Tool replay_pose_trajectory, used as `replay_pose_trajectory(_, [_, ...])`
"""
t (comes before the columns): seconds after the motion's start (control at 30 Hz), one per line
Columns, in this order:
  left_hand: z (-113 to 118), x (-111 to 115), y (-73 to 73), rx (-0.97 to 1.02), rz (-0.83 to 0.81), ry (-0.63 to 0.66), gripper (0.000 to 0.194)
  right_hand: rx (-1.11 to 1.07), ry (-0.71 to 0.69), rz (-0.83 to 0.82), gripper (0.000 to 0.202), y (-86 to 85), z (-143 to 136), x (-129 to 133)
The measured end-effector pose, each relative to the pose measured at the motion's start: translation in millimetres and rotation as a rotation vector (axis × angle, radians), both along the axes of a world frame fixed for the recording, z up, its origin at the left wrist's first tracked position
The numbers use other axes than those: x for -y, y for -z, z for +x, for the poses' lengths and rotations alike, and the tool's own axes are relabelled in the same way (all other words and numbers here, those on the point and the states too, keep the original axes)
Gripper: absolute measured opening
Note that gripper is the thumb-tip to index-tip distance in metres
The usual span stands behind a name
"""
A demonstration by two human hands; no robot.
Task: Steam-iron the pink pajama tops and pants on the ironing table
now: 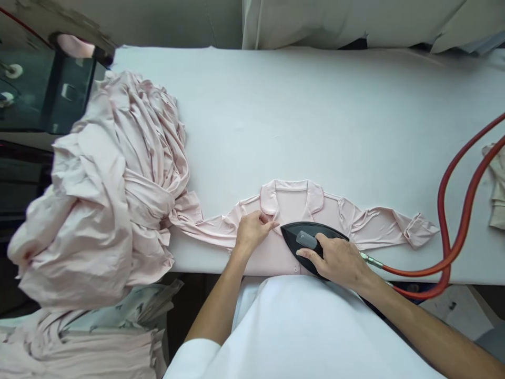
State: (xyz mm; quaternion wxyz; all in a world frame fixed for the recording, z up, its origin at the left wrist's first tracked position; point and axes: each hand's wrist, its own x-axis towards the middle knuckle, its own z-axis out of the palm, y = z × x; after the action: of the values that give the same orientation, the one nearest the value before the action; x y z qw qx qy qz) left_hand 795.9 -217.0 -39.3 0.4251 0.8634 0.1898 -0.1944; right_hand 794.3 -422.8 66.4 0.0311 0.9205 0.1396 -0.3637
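A pale pink long-sleeved shirt with a piped collar lies face up along the near edge of the table, its sleeves spread to both sides. My right hand is wrapped round the handle of a black steam iron. The iron rests on the shirt front below the collar, its tip pointing left. Left of that tip, my left hand pinches the shirt at the lapel, thumb and fingers together. The shirt's lower part is hidden by my body at the table edge.
A big heap of crumpled pink garments covers the table's left end, touching the shirt's sleeve. Red hoses loop from the iron at the right. Folded pink cloth lies below left. A beige cloth sits at the right edge of the white table.
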Motion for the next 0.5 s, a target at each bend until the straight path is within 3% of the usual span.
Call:
replay_pose_trajectory(0.13, [30,-23,-6.4,0.199,0.076,0.066,0.012,0.023,0.037,0.074,0.053,-2.9,11,-33])
replay_pose_trajectory(0.3, [92,-31,-3.8,0.085,0.318,0.162,0.042,0.07,0.056,0.017,0.054,2.8,36,-74])
replay_pose_trajectory(0.4, [107,-31,-0.3,-0.005,0.356,0.188,0.049,0.025,0.029,0.03,0.052,3.2,33,-69])
replay_pose_trajectory(0.5, [108,-32,1.6,-0.024,0.358,0.163,0.047,-0.038,-0.033,0.033,0.049,1.1,22,-51])
